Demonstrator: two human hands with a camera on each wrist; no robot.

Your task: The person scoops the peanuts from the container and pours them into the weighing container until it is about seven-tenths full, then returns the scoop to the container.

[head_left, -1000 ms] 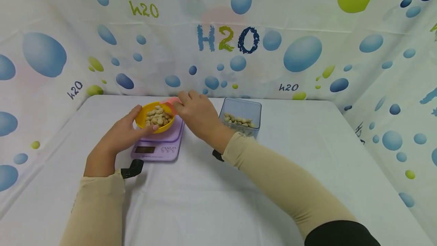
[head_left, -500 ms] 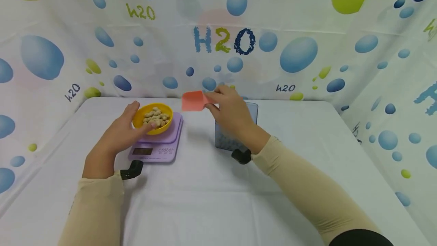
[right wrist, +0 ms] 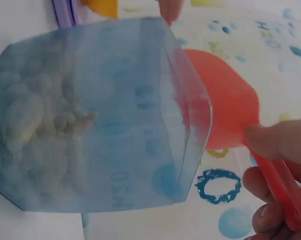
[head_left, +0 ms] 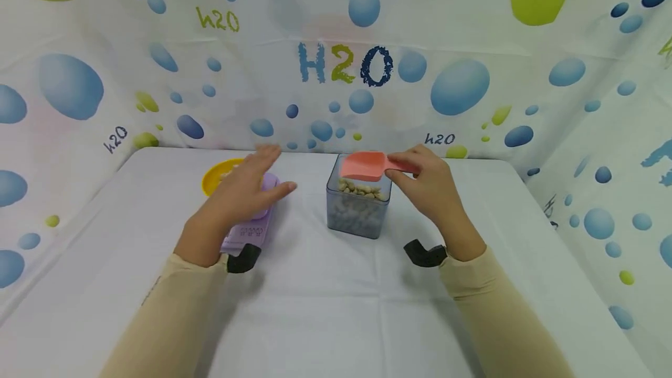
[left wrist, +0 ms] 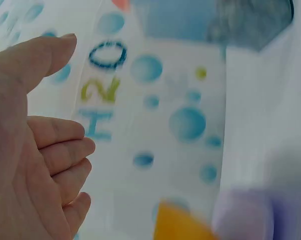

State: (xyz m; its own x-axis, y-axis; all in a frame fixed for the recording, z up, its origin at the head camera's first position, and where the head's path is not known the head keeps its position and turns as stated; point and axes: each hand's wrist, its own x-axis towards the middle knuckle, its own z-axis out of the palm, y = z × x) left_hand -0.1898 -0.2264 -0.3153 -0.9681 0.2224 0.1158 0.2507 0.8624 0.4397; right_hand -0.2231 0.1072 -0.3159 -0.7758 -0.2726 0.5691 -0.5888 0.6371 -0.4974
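Note:
My right hand (head_left: 427, 182) pinches the handle of a coral-pink scoop (head_left: 363, 166), whose blade is over the opening of a clear bluish square container (head_left: 354, 217). Peanuts (head_left: 362, 190) fill the lower part of that container. In the right wrist view the scoop (right wrist: 223, 100) shows beside the container's rim, thumb on its handle. My left hand (head_left: 236, 194) is in the air with fingers extended and thumb apart, holding nothing. Behind it, partly hidden, a yellow bowl (head_left: 212, 178) with peanuts sits on a purple kitchen scale (head_left: 247, 232). The left wrist view shows the palm (left wrist: 35, 150) bare.
A white cloth (head_left: 325, 319) covers the table. Behind it hangs a white curtain (head_left: 262, 74) printed with blue and green drops and H2O lettering. Black wrist mounts (head_left: 425, 254) stick out from both sleeves.
My left hand has let go of the yellow bowl and moved right, in front of the scale. My right hand has carried the scoop from the bowl rightward to above the container.

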